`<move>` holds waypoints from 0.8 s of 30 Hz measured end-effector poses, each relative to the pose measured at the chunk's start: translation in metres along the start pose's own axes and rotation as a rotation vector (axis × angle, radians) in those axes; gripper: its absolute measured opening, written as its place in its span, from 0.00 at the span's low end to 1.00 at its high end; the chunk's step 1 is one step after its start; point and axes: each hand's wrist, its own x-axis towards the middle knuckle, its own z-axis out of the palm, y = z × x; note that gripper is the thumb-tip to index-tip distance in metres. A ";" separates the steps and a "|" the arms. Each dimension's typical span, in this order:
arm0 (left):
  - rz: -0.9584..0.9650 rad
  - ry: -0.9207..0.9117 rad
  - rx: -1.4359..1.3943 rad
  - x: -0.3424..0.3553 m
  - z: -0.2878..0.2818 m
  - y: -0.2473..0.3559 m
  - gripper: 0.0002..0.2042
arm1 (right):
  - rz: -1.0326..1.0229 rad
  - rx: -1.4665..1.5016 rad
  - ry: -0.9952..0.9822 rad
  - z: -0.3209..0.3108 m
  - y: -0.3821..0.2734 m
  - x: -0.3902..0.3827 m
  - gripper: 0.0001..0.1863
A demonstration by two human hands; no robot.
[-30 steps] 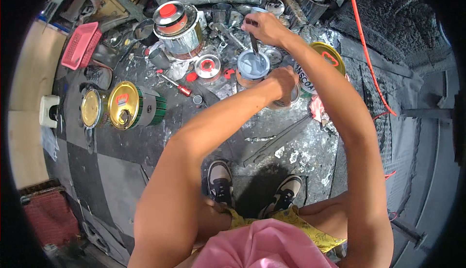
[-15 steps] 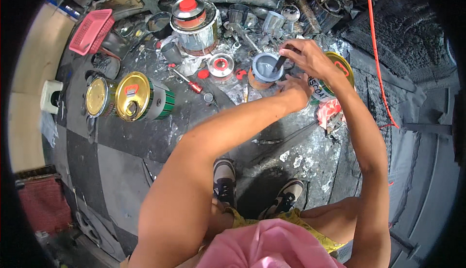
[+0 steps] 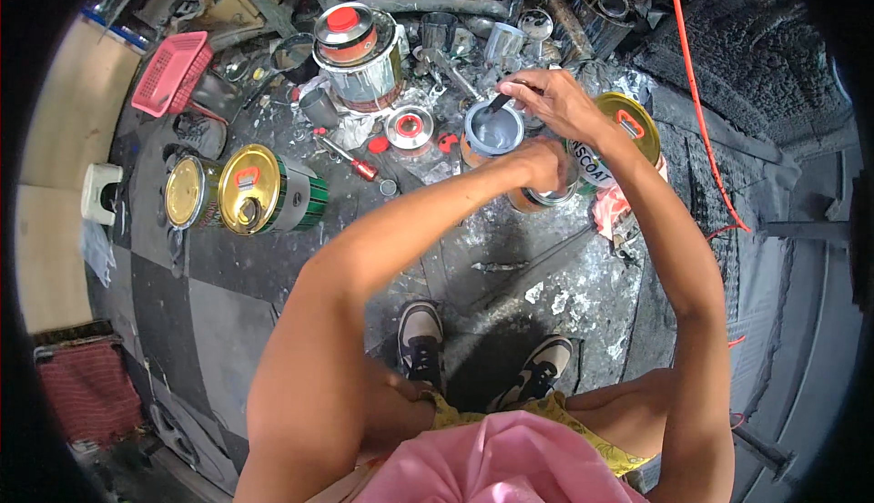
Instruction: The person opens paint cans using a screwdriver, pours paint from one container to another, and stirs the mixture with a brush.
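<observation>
In front of me stands a tin of grey paint (image 3: 494, 145) with its top off. My right hand (image 3: 552, 102) pinches a dark flat paint stirrer (image 3: 497, 102) whose lower end reaches over the tin's mouth. My left hand (image 3: 548, 164) is curled over a second open tin (image 3: 546, 200), just right of and nearer than the grey paint. Its fingers are mostly hidden and a little blurred, so I cannot tell if they grip the rim. Close beside both hands stands a large can with a gold lid (image 3: 619, 113).
Left of the tins lie a red-capped tin (image 3: 410, 127), a red-handled screwdriver (image 3: 350, 159) and a paint-smeared bucket (image 3: 362, 77) bearing another tin. Two gold-lidded cans (image 3: 250, 189) stand farther left. A crumpled pink cloth (image 3: 610, 210) lies right; an orange cord (image 3: 694, 84) hangs beyond.
The stirrer has come up and left over the grey tin. My left hand has drawn back from that tin toward the nearer one, uncovering more of it.
</observation>
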 end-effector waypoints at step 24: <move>-0.828 -0.402 0.186 -0.120 -0.061 -0.193 0.16 | 0.080 -0.193 -0.104 -0.004 -0.020 0.003 0.20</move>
